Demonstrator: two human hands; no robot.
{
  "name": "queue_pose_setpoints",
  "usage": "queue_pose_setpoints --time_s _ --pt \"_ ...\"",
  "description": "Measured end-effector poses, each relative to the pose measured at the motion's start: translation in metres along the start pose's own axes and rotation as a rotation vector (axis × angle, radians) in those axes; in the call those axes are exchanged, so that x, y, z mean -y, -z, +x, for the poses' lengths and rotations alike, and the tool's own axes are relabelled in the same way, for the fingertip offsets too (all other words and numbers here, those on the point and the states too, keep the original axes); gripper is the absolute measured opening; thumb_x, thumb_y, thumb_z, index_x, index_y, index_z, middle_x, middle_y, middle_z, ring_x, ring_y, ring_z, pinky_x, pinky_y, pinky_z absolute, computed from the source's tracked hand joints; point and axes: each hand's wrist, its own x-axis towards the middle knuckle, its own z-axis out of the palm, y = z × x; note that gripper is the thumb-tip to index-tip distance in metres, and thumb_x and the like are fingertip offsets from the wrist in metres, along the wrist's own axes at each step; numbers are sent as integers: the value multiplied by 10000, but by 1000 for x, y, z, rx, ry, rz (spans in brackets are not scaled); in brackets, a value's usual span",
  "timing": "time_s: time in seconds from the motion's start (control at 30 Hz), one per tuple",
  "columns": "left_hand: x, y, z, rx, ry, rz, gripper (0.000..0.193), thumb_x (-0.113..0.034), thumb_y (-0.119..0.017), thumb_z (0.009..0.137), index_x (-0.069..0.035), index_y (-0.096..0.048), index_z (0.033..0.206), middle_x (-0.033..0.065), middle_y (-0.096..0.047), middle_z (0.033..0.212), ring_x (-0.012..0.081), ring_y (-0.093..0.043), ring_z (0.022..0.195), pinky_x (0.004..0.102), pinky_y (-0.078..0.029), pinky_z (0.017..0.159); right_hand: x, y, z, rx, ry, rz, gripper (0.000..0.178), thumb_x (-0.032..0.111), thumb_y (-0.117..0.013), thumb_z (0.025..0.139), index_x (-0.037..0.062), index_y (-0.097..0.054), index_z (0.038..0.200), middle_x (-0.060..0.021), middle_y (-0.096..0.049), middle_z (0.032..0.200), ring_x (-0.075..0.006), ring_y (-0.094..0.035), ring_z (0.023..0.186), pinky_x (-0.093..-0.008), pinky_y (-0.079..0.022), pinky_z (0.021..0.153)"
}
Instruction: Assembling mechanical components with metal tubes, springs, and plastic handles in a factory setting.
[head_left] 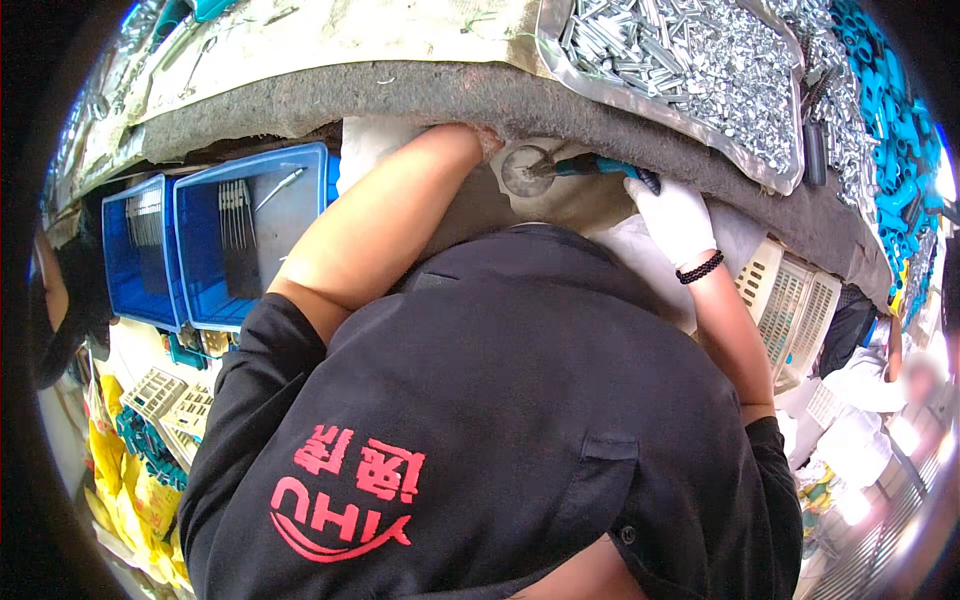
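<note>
I am bent low over the near edge of a grey felt-covered tabletop, looking down past my own black shirt. My right hand, in a white glove with a black bead bracelet at the wrist, is closed around the blue handle of a small tool. The tool's tip touches a round silver disc, which sits just below the tabletop's near edge, in front of my chest. My left arm reaches up beside the disc, but my left hand is hidden under the tabletop's edge, so I cannot tell whether it is open or closed.

On the tabletop, toward its far right corner, a shiny tray holds heaps of small silver metal parts. To my left, below the tabletop's left edge, stand two blue plastic bins.
</note>
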Motion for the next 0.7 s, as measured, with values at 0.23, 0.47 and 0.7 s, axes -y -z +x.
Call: queue_pose_setpoints --time_s 0.23,0.47,0.7 --pt "-6 -25 26 -55 45 56 336 -230 -584 897 -54 -699 1159 195 -711 1103 334 -700 1014 428 -548 851 25 -17 -1 308 154 -95 276 302 -616 858 50 -713 918 -196 -694 836 -402 -672 838 -449 -532 746" --pt "56 -62 102 12 -6 -247 347 -301 -611 914 -73 -697 1161 175 -714 1132 312 -688 1028 418 -530 889 43 -43 41 862 -148 -362 326 224 -520 892 50 -728 1073 -186 -719 1127 -307 -703 1042 -476 -552 865" --pt "30 -53 91 -66 8 -106 363 -300 -625 908 -64 -689 1175 170 -712 1144 298 -684 1033 411 -528 898 24 -36 21 717 -169 -130 318 253 -539 875 58 -746 1015 -179 -733 1066 -328 -722 996 -433 -565 827"
